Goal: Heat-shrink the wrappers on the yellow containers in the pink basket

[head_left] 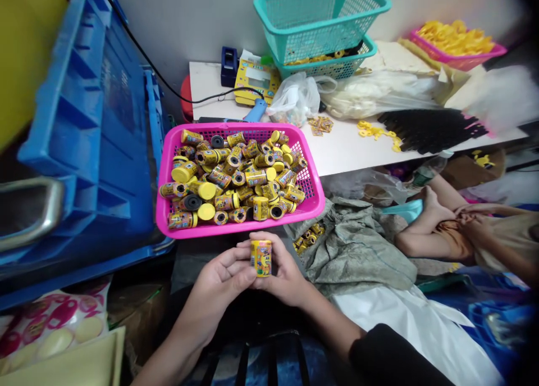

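Yellow printed canister (261,258): one, held upright between both hands; lies at 3 o'clock of the left hand (226,269), at 10 o'clock of the right hand (283,276), touching both. Left hand is curled, thumb set against canister's lower edge; right hand is wrapped around its other side. Directions below taken from held canister.

Pink plastic basket (240,228): one, placed at 12 o'clock, filled with loose canisters (260,209), dozens, too heaped to be counted exactly. Teal mesh baskets (295,37): two, stacked at 1 o'clock. Pink tray (458,62): one, 2 o'clock, piled with yellow plastic pieces (457,36), uncountable. Grey sack (353,254): one, 3 o'clock, more canisters seen in its opening. Blue plastic crate (92,122): at least one, 10 o'clock. One seated person (467,223) is seen at 3 o'clock.
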A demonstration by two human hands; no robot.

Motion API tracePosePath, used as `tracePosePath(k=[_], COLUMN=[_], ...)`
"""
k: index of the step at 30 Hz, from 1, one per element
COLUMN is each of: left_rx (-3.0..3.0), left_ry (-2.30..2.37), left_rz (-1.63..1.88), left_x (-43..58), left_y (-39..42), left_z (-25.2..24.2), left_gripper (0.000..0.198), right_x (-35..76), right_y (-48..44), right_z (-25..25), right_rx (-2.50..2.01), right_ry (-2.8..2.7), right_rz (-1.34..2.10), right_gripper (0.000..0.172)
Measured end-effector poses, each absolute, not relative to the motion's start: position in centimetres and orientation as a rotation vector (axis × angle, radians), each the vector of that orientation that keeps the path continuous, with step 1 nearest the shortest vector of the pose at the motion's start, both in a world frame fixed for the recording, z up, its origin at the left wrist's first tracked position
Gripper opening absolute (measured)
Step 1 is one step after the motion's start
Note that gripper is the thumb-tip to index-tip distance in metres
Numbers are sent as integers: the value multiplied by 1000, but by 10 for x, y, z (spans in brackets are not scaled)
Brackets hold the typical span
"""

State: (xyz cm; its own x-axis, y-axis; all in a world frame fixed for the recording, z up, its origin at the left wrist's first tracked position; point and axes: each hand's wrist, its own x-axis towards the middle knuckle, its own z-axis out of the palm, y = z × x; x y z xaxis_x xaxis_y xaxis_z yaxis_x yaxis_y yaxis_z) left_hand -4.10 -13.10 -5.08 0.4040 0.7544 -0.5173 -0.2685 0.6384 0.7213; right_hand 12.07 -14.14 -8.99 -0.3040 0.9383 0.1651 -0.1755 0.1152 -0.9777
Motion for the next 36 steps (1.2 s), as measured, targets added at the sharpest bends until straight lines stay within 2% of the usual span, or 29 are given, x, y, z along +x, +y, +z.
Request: tracePosePath(k=[4, 6, 13, 18, 22, 27, 32, 36], left_rx=[607, 621, 771, 819, 540, 461, 422, 402], left_ry=[994, 1015, 963, 848, 848, 763, 736, 735], left_rz=[686, 704, 695, 404, 502, 582, 541, 524], left_x=[-42, -41, -45, -53, -57, -60, -57, -59], left_y=[-131, -130, -120, -96, -87, -88, -83, -78], left_z=[-55, -59, -87, -149, -197, -208, -194, -204], left_gripper=[55, 55, 64, 55, 43, 46, 48, 51], right_x=[120, 122, 155, 178, 175, 171, 154, 138], right_y=[-139, -134, -94, -9, 56, 72, 84, 97], right_z=[-91, -89, -48, -11, 3, -7, -29, -25], right_rx=[-923, -903, -882, -1171, -1530, -1629, -1613, -1510], right_ry=[-1569, -1663, -1921, -1746, -1946, -2058, -2099, -2133], right_rz=[1023, 855, 443, 118, 268, 383, 461, 544], right_gripper=[69, 70, 57, 36, 51, 30, 40, 35])
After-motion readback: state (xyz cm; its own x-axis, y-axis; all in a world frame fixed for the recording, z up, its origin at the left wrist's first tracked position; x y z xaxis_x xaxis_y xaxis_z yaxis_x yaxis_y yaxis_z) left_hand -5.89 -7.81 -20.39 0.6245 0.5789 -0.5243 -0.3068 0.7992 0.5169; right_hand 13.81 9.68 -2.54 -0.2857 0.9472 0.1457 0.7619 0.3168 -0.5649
